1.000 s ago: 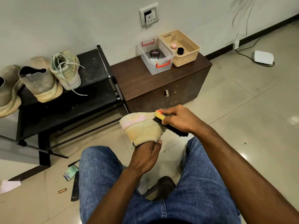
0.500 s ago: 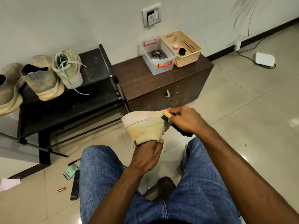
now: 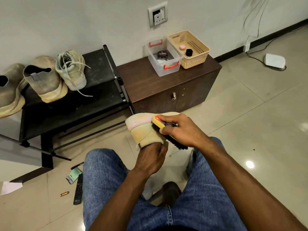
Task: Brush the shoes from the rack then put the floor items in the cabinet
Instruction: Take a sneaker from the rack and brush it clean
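Your brush [image 3: 168,133] has slid back toward the shoe's [image 3: 144,130] toe since a second ago, bristles on its side. Your right hand [image 3: 181,129] curls round the brush handle; your left hand [image 3: 152,157] grips the shoe from below, above your knees. If that lower grip loosens under the strokes, the shoe could twist or drop. On the floor by your left leg, the remote [image 3: 78,190], pen [image 3: 77,165] and small packet [image 3: 73,176] await the cabinet [image 3: 196,92]. Farther off, the tin [image 3: 162,55] in the clear box [image 3: 166,70] on the counter reads "Cherry", upside down.
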